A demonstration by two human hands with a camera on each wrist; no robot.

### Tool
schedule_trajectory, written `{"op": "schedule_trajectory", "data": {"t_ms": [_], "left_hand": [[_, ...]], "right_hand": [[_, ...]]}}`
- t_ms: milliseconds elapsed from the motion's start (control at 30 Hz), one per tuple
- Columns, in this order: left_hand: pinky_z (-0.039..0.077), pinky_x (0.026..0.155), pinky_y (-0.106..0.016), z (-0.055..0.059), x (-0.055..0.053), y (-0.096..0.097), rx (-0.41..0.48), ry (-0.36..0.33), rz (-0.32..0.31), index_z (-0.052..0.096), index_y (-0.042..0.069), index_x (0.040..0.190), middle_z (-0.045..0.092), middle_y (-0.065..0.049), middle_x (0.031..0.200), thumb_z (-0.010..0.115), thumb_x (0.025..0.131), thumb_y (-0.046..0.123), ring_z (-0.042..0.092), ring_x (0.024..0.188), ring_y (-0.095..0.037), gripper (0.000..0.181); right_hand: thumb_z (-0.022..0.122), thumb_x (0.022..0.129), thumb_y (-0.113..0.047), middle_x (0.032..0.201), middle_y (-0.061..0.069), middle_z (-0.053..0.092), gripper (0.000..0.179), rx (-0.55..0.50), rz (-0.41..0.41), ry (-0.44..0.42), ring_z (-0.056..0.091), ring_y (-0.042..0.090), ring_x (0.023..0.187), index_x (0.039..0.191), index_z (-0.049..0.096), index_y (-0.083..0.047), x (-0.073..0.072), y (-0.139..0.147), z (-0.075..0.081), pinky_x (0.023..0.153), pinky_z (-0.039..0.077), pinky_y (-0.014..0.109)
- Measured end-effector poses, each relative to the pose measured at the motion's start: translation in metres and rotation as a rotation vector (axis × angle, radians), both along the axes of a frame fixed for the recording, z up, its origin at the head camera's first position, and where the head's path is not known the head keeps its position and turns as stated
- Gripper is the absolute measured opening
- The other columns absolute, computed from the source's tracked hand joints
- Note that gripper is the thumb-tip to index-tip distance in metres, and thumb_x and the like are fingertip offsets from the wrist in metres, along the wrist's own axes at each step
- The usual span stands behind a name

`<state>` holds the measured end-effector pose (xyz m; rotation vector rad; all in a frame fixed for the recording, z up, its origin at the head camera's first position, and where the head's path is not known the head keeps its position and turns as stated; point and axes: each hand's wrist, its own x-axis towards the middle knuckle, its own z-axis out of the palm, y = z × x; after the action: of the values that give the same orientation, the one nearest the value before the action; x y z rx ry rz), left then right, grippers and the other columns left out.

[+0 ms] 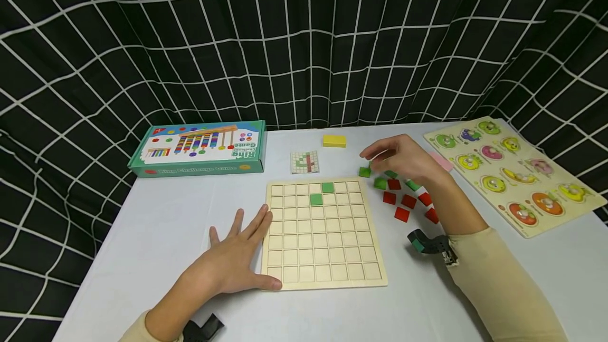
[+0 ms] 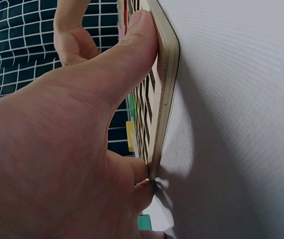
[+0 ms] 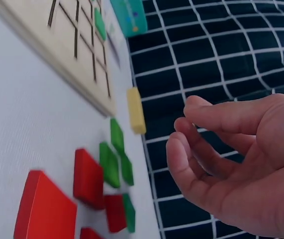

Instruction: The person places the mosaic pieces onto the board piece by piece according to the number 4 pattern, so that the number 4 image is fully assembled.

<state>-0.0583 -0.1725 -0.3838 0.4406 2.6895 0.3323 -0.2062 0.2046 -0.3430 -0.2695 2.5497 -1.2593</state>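
My left hand lies with fingers spread along the left edge of a wooden grid board. Its thumb rests on the board's near left corner. Two green square tiles, a farther one and a nearer one, sit diagonally in the grid's far rows. Above a loose scatter of tiles right of the board hovers my right hand. Its fingers are loosely bent, and nothing shows between thumb and fingertips in the right wrist view. Beneath it lie several green tiles and several red tiles.
Behind the board lie a small pattern card and a yellow block. A green game box stands at the back left. At right lie a fruit puzzle board and a pink piece. Black grid cloth hangs behind.
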Motion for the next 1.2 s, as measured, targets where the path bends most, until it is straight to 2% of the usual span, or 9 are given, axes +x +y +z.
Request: {"op": "schedule_trajectory", "data": {"t_ms": [100, 300, 467, 833, 1067, 1200], "left_hand": [[0.008, 0.103, -0.093, -0.001, 0.000, 0.000, 0.001, 0.001, 0.001, 0.011, 0.023, 0.169, -0.002, 0.010, 0.177, 0.077, 0.068, 0.082, 0.000, 0.161, -0.046, 0.135], [0.008, 0.102, -0.093, -0.001, -0.001, 0.000, 0.001, 0.005, -0.001, 0.011, 0.022, 0.169, -0.002, 0.010, 0.177, 0.076, 0.067, 0.083, 0.000, 0.161, -0.046, 0.135], [0.008, 0.102, -0.093, -0.001, 0.000, 0.000, 0.002, 0.006, 0.002, 0.011, 0.022, 0.169, -0.002, 0.010, 0.176, 0.077, 0.067, 0.083, 0.001, 0.161, -0.046, 0.136], [0.009, 0.101, -0.093, -0.001, 0.000, 0.000, -0.001, 0.018, -0.006, 0.012, 0.022, 0.169, -0.001, 0.009, 0.177, 0.076, 0.068, 0.083, 0.002, 0.160, -0.048, 0.135], [0.009, 0.102, -0.093, 0.000, 0.001, 0.000, -0.003, 0.017, -0.004, 0.012, 0.022, 0.169, -0.002, 0.010, 0.176, 0.077, 0.068, 0.082, 0.002, 0.160, -0.047, 0.134], [0.010, 0.102, -0.093, 0.001, 0.001, 0.001, -0.006, 0.011, 0.001, 0.012, 0.023, 0.169, -0.001, 0.010, 0.176, 0.077, 0.068, 0.082, 0.002, 0.160, -0.047, 0.134]], "right_hand": [[0.069, 0.096, -0.002, 0.133, 0.021, 0.067, 0.032, 0.004, -0.029, -0.016, 0.061, 0.030, 0.106, 0.129, 0.072, -0.002, -0.005, 0.004, -0.005, 0.088, 0.057, 0.034], [0.069, 0.095, -0.003, 0.133, 0.022, 0.065, 0.035, 0.021, -0.100, -0.043, 0.058, 0.029, 0.107, 0.131, 0.071, -0.002, -0.015, 0.009, -0.017, 0.082, 0.056, 0.030], [0.071, 0.094, -0.003, 0.132, 0.021, 0.064, 0.038, 0.039, -0.135, -0.053, 0.056, 0.029, 0.108, 0.131, 0.070, -0.002, -0.019, 0.010, -0.022, 0.083, 0.054, 0.031], [0.070, 0.091, 0.000, 0.125, 0.023, 0.067, 0.035, 0.091, -0.154, -0.030, 0.056, 0.030, 0.102, 0.126, 0.072, -0.001, -0.025, 0.009, -0.031, 0.079, 0.052, 0.033], [0.079, 0.085, -0.001, 0.120, 0.021, 0.070, 0.036, 0.125, -0.157, -0.013, 0.056, 0.030, 0.101, 0.121, 0.074, -0.001, -0.027, 0.007, -0.037, 0.076, 0.051, 0.030], [0.077, 0.084, 0.000, 0.117, 0.020, 0.070, 0.035, 0.155, -0.147, 0.011, 0.057, 0.030, 0.101, 0.119, 0.075, -0.001, -0.027, 0.006, -0.039, 0.075, 0.051, 0.029]]}}
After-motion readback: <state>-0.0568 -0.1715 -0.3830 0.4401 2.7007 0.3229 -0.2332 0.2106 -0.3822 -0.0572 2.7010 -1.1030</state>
